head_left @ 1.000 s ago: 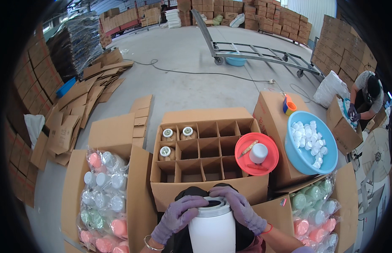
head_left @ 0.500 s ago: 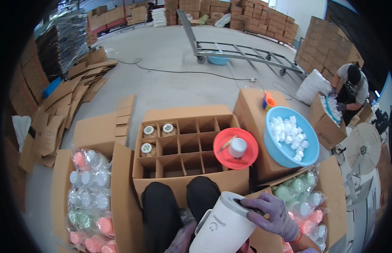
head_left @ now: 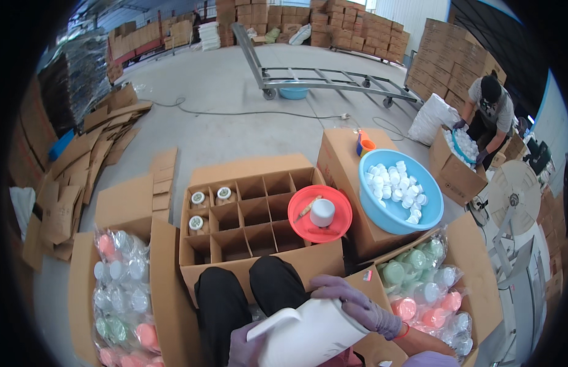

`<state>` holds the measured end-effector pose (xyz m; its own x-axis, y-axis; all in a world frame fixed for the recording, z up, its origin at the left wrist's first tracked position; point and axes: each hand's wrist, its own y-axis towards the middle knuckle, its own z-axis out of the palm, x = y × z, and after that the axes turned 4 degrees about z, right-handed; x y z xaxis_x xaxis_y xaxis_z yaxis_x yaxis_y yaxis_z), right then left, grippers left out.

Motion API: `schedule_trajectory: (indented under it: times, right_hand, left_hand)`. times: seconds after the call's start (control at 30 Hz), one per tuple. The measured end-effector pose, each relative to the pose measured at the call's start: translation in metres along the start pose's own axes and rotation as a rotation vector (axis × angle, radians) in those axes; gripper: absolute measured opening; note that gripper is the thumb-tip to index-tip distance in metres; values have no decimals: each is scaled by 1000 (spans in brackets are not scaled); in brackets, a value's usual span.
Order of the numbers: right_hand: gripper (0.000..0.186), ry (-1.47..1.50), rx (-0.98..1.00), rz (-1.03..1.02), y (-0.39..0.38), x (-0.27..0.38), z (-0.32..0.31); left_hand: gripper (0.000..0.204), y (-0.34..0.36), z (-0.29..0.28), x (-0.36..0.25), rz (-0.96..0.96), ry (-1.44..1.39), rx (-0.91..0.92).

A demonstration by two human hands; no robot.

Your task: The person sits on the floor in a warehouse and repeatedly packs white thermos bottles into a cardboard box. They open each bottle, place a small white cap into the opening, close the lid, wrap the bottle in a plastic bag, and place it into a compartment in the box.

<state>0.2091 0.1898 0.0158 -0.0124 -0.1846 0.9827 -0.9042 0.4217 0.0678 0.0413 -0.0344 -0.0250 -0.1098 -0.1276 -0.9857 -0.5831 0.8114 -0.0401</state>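
In my lap lies a large white handled mug (head_left: pixel 311 337), tipped on its side with its top end toward the right. My left hand (head_left: pixel 246 347), in a purple-grey glove, is closed round the mug beside its handle; part of that hand is hidden. My right hand (head_left: pixel 360 306), gloved alike, grips the mug's top end, fingers bent over the rim. Beyond my knees stands a divided carton (head_left: pixel 324 260) with three white-topped containers in its left cells. A red basin (head_left: pixel 301 229) rests on its right side, holding a white cup (head_left: pixel 322 213) and small tools.
Cartons of plastic-wrapped coloured cups stand left (head_left: pixel 168 287) and right (head_left: pixel 479 269). A blue basin (head_left: pixel 397 226) of small white cups sits on a closed carton (head_left: pixel 336 153). At right, a co-worker (head_left: pixel 495 104) bends over another carton. Behind are a metal trolley (head_left: pixel 333 76) and a cable (head_left: pixel 253 113).
The mug has tipped from leaning upright to nearly lying down, and its printed face has turned away. My right hand has shifted left over its top end. The whole view has swung slightly.
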Motion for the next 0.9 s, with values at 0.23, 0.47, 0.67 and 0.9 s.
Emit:
schedule_trajectory:
  times: [0.23, 0.47, 0.67, 0.9]
  right_hand:
    - [55, -220, -278, 77, -2, -26, -12]
    - [37, 979, -236, 567, 5, -63, -21]
    - [47, 83, -31, 131, 25, -25, -16]
    - [52, 214, -113, 210, 28, 17, -16]
  left_hand:
    - [26, 42, -13, -38, 169, 12, 85]
    - [20, 54, 8, -67, 818, 639, 66]
    - [29, 44, -5, -43, 74, 28, -89]
    - [24, 27, -4, -20, 249, -145, -213]
